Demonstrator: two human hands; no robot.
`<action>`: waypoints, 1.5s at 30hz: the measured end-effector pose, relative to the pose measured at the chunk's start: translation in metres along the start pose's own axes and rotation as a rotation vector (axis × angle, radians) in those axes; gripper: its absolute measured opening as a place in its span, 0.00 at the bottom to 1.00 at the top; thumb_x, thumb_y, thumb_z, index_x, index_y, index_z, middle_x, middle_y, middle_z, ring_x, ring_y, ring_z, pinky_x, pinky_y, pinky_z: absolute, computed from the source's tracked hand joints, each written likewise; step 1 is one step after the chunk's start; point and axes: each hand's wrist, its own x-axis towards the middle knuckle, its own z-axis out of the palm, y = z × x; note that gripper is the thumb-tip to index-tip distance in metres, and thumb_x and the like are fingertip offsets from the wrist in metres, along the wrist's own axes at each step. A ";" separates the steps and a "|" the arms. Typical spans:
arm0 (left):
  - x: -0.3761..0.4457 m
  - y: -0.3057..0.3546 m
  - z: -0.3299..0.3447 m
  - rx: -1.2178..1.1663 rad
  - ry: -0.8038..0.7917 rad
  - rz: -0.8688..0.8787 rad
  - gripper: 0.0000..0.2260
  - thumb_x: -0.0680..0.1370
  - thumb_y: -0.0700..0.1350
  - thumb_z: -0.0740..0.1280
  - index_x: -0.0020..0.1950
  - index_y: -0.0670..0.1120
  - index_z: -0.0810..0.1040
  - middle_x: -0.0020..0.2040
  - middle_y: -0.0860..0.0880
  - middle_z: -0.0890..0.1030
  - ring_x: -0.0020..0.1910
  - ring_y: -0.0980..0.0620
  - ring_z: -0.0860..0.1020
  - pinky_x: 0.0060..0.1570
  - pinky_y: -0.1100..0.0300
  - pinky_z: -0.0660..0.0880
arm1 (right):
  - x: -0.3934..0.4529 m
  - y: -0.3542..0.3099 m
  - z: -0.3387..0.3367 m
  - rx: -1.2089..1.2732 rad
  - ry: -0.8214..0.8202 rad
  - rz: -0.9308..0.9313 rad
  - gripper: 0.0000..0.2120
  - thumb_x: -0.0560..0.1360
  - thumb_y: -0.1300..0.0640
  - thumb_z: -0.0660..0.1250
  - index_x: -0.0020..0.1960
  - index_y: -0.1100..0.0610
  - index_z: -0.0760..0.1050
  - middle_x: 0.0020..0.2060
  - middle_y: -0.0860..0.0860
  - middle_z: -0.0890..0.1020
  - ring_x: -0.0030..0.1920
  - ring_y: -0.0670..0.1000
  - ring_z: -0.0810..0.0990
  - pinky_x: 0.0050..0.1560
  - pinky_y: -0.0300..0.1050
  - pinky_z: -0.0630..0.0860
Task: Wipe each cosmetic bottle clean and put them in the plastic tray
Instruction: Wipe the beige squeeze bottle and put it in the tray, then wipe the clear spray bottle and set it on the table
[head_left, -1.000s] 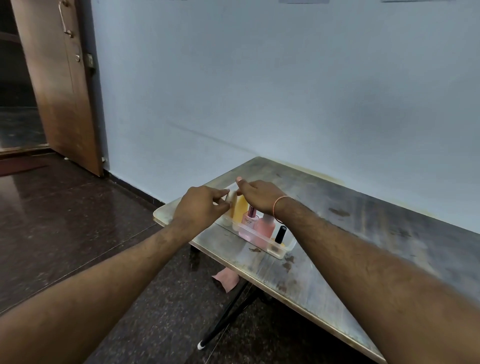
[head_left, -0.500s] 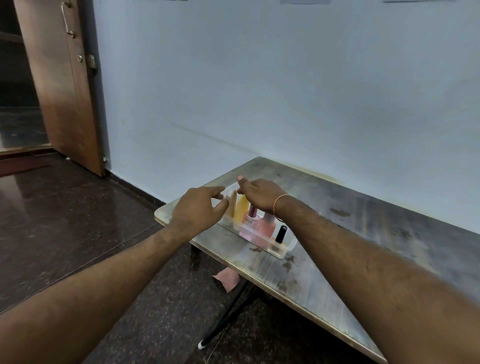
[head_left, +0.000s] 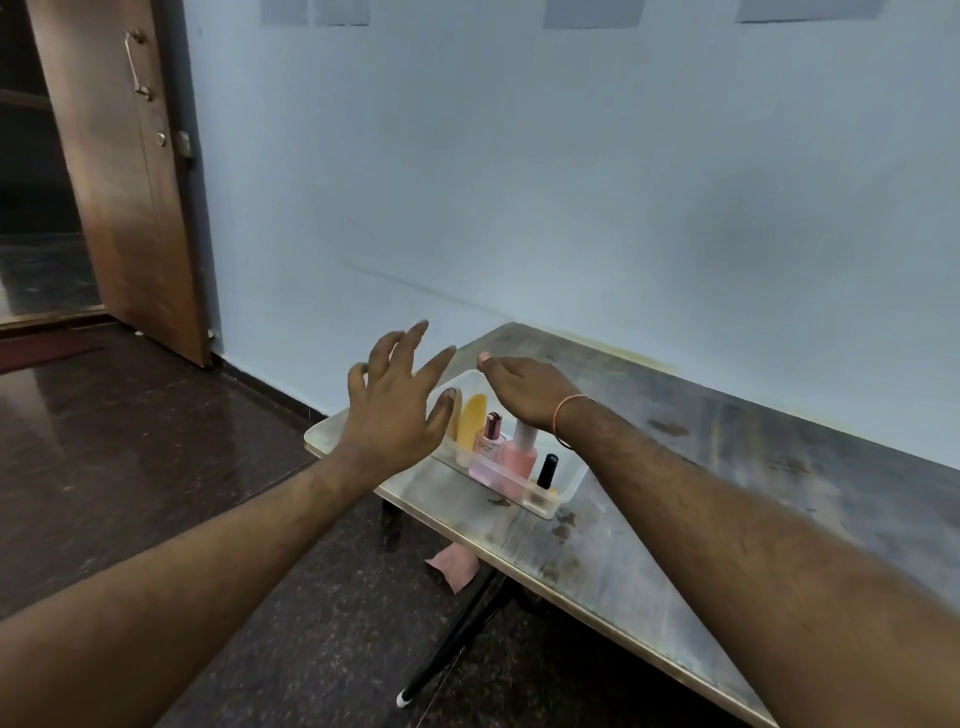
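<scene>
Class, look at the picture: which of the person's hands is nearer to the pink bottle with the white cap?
Right. The right hand hovers just above the pink bottle in the plastic tray; the left hand, fingers spread, is raised off to the bottle's left.

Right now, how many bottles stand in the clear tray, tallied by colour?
Yellow: 2, the tall yellow bottle and a yellow-based one with a black cap
Pink: 2, the small pink bottle and the pink bottle with a pale cap
Total: 4 visible in the tray; the left hand may hide more.
</scene>
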 end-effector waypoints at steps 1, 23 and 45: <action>0.001 0.007 -0.005 0.020 0.024 0.035 0.25 0.85 0.59 0.59 0.83 0.57 0.69 0.89 0.49 0.56 0.86 0.42 0.56 0.72 0.34 0.64 | -0.005 0.002 -0.003 -0.010 0.025 -0.026 0.29 0.87 0.36 0.47 0.73 0.49 0.78 0.72 0.52 0.81 0.72 0.58 0.76 0.71 0.52 0.70; -0.023 0.254 0.024 -0.170 -0.144 0.581 0.31 0.87 0.59 0.51 0.90 0.56 0.48 0.90 0.47 0.47 0.89 0.44 0.43 0.85 0.38 0.42 | -0.226 0.168 -0.072 -0.146 0.458 0.090 0.26 0.87 0.44 0.58 0.83 0.50 0.65 0.81 0.49 0.69 0.81 0.53 0.65 0.80 0.49 0.62; -0.076 0.361 0.121 -0.725 -0.544 0.515 0.17 0.79 0.54 0.76 0.67 0.53 0.83 0.62 0.57 0.81 0.60 0.58 0.79 0.62 0.59 0.76 | -0.322 0.319 -0.044 -0.020 0.509 0.304 0.14 0.77 0.42 0.73 0.57 0.49 0.84 0.52 0.44 0.80 0.53 0.49 0.81 0.53 0.46 0.77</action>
